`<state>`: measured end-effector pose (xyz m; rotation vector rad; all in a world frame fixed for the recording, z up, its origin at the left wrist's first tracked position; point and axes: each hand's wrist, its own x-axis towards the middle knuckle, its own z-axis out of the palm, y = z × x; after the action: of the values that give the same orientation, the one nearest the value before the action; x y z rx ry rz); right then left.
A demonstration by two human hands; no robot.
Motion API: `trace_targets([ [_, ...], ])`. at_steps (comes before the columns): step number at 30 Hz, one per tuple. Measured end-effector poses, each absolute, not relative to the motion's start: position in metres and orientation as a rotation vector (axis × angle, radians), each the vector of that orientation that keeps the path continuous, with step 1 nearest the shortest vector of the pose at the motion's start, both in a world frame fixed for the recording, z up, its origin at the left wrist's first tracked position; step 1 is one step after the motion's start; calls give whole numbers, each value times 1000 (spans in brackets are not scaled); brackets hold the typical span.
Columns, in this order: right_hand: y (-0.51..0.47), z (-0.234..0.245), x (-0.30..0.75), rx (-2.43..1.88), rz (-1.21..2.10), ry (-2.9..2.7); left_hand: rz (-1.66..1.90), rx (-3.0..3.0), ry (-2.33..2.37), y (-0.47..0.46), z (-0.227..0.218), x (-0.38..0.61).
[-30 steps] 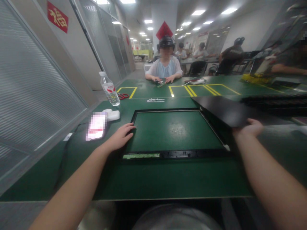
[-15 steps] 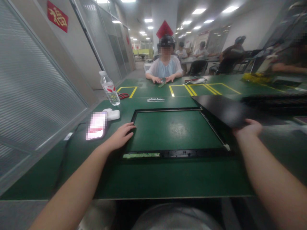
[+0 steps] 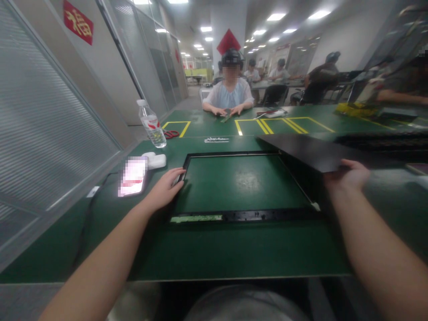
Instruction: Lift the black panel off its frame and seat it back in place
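Observation:
A black rectangular frame (image 3: pixel 264 215), like a monitor bezel, lies flat on the green table (image 3: pixel 240 249). At its left side my left hand (image 3: pixel 167 185) has fingers and thumb around the edge. A green strip (image 3: pixel 197 218) sits on the frame's front bar. To the right, my right hand (image 3: pixel 351 176) grips a thin black panel (image 3: pixel 304 154) by its near edge. The panel is tilted and overlaps the frame's right side from above. My right fingers are partly hidden behind the panel.
On the left are a lit phone (image 3: pixel 133 176), a white case (image 3: pixel 156 160), a water bottle (image 3: pixel 152 125) and red-handled scissors (image 3: pixel 171 133). Small white pieces (image 3: pixel 216 140) lie behind the frame. A person (image 3: pixel 229 93) sits across the table. Dark objects (image 3: pixel 384 142) are at right.
The black panel has shifted left and its near edge has dipped, over the frame's right side. My left hand has closed slightly around the frame's left edge.

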<state>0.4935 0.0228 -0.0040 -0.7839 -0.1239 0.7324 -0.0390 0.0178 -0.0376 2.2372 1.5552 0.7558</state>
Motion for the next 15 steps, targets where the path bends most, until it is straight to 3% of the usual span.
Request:
trace_targets([
  [10,0,27,463,-962,742,-197,1148,1688,1513,15,-33,-33],
  [15,-16,37,458,-988,922,-292,1298,1453,1361,13,-30,-27],
])
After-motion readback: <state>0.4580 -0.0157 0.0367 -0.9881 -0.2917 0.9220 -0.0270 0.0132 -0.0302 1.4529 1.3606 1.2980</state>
